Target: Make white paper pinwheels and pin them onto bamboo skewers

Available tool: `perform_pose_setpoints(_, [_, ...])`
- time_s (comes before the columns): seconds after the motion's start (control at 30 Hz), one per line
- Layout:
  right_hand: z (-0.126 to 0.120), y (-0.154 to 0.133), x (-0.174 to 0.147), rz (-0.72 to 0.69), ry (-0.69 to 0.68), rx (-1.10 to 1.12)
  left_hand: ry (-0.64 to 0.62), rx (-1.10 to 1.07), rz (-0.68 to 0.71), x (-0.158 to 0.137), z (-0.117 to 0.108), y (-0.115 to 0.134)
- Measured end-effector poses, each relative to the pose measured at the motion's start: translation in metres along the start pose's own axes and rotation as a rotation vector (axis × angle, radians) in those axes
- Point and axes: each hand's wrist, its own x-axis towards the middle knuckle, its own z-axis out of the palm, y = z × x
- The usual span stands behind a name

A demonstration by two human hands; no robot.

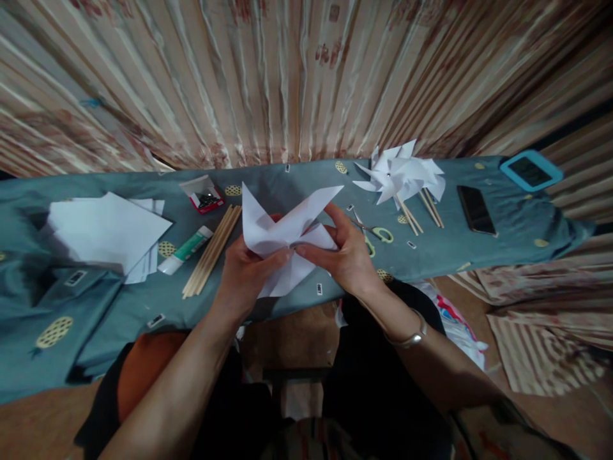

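Both of my hands hold one white paper pinwheel point(282, 223) over the near edge of the cloth-covered table. My left hand point(251, 268) grips its left side, with the thumb pressed near the centre. From the right, my right hand point(347, 249) pinches it, thumb also close to the centre where the folded points meet. The fingers behind the paper are partly hidden. Left of my hands lies a bundle of wooden sticks point(213, 252). Just beyond my right hand are scissors point(378, 233) with green handles.
A stack of white paper point(105, 230), a glue tube point(186, 249) and an open red-and-white box point(205, 197) lie on the left. Finished-looking pinwheels point(400, 172) on sticks, a phone point(476, 209) and a blue-framed device point(530, 170) are on the right. A curtain point(287, 83) hangs behind.
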Motion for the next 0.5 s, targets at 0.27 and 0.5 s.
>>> perform_pose_setpoints(0.27, [0.001, -0.0007, -0.0008, -0.021, 0.01, -0.006, 0.004, 0.06, 0.077, 0.0007, 0.0005, -0.0001])
perform_pose_setpoints(0.5, [0.0004, 0.0027, -0.0003, -0.025, 0.015, -0.003, 0.036, 0.12, 0.102, 0.0001, -0.0003, 0.0009])
